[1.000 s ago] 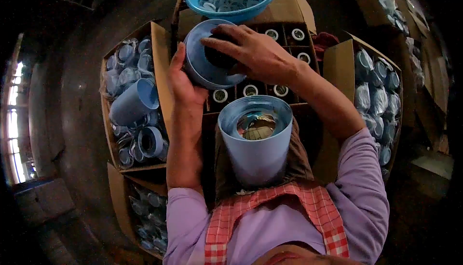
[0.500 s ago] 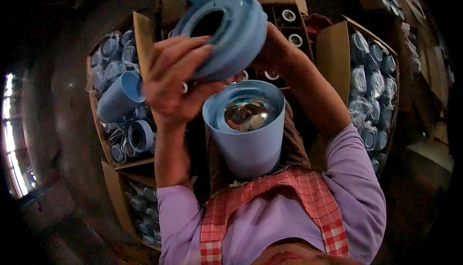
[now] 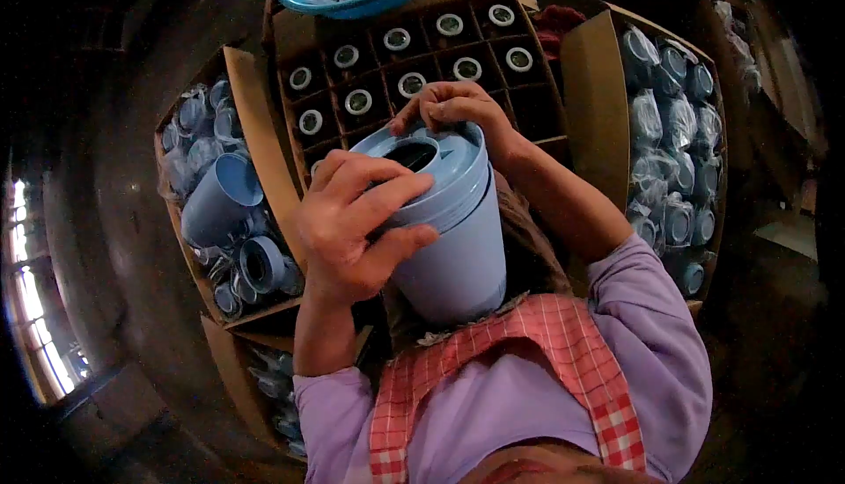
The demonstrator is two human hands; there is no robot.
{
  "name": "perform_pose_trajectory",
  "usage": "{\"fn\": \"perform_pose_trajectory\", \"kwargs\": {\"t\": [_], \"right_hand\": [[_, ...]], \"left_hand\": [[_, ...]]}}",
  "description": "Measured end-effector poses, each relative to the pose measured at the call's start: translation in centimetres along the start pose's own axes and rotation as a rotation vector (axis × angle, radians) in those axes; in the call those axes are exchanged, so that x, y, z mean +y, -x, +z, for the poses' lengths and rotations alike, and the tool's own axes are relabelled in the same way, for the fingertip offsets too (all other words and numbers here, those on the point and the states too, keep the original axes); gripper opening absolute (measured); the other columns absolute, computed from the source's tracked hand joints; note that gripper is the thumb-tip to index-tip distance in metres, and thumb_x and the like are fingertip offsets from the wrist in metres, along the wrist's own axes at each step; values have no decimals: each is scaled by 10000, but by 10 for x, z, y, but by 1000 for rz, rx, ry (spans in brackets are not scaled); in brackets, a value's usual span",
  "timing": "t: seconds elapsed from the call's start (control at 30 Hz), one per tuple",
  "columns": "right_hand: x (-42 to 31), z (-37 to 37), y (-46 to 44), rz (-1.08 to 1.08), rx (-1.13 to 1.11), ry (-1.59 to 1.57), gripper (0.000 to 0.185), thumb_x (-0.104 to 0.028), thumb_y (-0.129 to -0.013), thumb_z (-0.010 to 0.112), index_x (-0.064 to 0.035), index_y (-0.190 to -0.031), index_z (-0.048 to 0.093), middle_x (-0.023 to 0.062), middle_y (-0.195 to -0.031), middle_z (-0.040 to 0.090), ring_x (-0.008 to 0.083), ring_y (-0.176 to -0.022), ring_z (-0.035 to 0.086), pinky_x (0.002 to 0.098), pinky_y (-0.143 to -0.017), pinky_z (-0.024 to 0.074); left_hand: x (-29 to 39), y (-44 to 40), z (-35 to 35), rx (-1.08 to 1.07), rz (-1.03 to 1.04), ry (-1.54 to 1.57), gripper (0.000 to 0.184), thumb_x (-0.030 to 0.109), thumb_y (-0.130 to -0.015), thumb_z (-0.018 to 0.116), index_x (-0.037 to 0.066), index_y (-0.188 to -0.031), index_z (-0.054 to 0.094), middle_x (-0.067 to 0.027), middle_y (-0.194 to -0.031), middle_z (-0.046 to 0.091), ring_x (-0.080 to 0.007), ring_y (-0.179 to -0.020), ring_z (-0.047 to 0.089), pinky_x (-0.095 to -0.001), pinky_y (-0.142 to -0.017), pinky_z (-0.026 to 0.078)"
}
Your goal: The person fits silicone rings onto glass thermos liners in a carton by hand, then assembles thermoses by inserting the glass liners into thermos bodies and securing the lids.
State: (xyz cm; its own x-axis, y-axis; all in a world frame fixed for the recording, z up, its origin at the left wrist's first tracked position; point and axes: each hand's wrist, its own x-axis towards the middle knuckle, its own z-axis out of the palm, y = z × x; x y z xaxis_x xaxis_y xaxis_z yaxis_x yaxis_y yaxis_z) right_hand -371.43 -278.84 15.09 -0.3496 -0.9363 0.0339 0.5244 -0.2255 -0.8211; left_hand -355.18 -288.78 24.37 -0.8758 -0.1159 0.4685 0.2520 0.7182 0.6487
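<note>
A pale blue thermos body (image 3: 458, 268) stands upright between my legs. On its mouth sits a matching ring-shaped thermos collar (image 3: 453, 157) with a dark round opening; whether it is fully seated I cannot tell. My left hand (image 3: 356, 220) grips the collar's near left side, fingers over the top and thumb against the side. At the far rim, my right hand (image 3: 462, 114) holds the collar with bent fingers, partly hidden behind it. The silvery glass inside the body is now covered.
Ahead is a divided carton (image 3: 414, 57) with several white-ringed bottle necks. A blue basin (image 3: 378, 0) of translucent rings sits beyond it. Open cartons of blue parts stand left (image 3: 290, 286) and right (image 3: 600, 97); a loose blue cylinder (image 3: 216, 207) lies on the left one.
Both hands have lowered the collar from above onto the thermos body, turning it from tilted to nearly level. The view has shifted, showing more of the divided carton.
</note>
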Motion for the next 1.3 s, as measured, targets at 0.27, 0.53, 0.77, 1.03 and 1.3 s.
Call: {"fn": "perform_pose_trajectory", "kwargs": {"t": [0.27, 0.53, 0.77, 1.03, 1.3], "right_hand": [[11, -12, 4, -23, -16, -49, 155, -138, -727, 504, 9, -684, 528, 174, -831, 619, 216, -810, 573, 301, -764, 429], [-35, 9, 37, -195, 233, 537, 261, -238, -866, 487, 0, -916, 582, 66, -822, 597, 112, -776, 526, 257, -719, 420], [-37, 13, 50, -296, -19, 475, 358, -253, -870, 444, 29, -1075, 527, 122, -924, 610, 194, -878, 582, 303, -818, 431], [-22, 3, 41, -322, -29, 320, 492, -375, -869, 458, 14, -1169, 455, 142, -970, 605, 203, -876, 583, 315, -807, 442], [-22, 6, 41, -278, 49, 265, 497, -356, -864, 474, 14, -1194, 439, 135, -966, 597, 193, -858, 582, 325, -794, 449]], "left_hand": [[8, 1, 10, -58, -42, -59, 342, 319, -658, 693, 52, -869, 657, -91, -845, 592, -255, -780, 529, -347, -672, 437], [-27, 3, -17, -133, -67, 296, 381, 416, -718, 639, 50, -822, 651, -124, -842, 633, -295, -931, 580, -397, -859, 421], [-31, 15, -7, 38, -107, 320, 164, 186, -658, 669, 77, -779, 652, -110, -881, 628, -258, -854, 593, -349, -783, 445], [-24, 17, 7, -1, -78, 78, 187, 229, -660, 644, 94, -789, 644, -93, -845, 618, -274, -870, 578, -440, -926, 344], [-20, 7, 11, -51, -26, 48, 202, 234, -650, 669, 104, -805, 652, -88, -887, 629, -267, -939, 564, -449, -950, 316]]}}
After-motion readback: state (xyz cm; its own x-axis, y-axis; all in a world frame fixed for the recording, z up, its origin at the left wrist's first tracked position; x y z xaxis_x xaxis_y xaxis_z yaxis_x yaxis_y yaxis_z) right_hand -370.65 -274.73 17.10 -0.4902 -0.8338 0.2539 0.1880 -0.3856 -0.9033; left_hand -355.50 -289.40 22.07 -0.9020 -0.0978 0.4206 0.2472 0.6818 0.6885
